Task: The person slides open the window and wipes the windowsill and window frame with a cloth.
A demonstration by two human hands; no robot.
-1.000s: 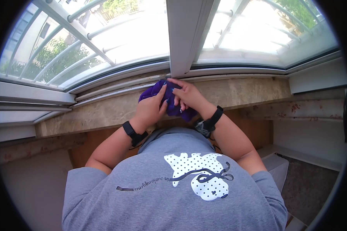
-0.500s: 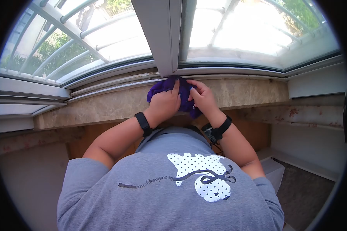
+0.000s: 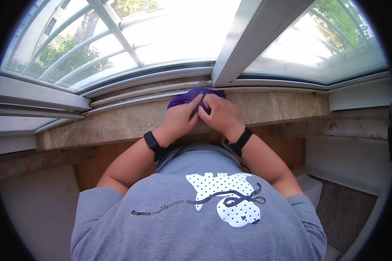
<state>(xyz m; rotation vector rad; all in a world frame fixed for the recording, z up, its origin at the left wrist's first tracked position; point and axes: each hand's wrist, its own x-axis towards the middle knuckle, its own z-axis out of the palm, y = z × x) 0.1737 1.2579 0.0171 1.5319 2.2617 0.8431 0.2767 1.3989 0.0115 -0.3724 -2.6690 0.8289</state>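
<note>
A bunched purple cloth [image 3: 183, 99] lies on the stone window sill [image 3: 130, 116], against the window track. My left hand [image 3: 181, 116] grips its left part, with the index finger stretched forward over the fabric. Close beside it, my right hand [image 3: 220, 114] has its fingers bent and pinched on the cloth's right side. The two hands almost meet at the middle. Much of the cloth is hidden under them, and the right hand is slightly blurred.
Behind the cloth runs the white window track [image 3: 148, 95], with dirt along it. A window frame post [image 3: 248, 41] rises just beyond my hands. Outside are curved white bars [image 3: 115, 30]. Patterned fabric [image 3: 335, 129] hangs below the sill at the right.
My right hand has moved in toward the left hand and curled more over the cloth. The cloth is more gathered beneath my hands. The view has shifted, so the post appears further right.
</note>
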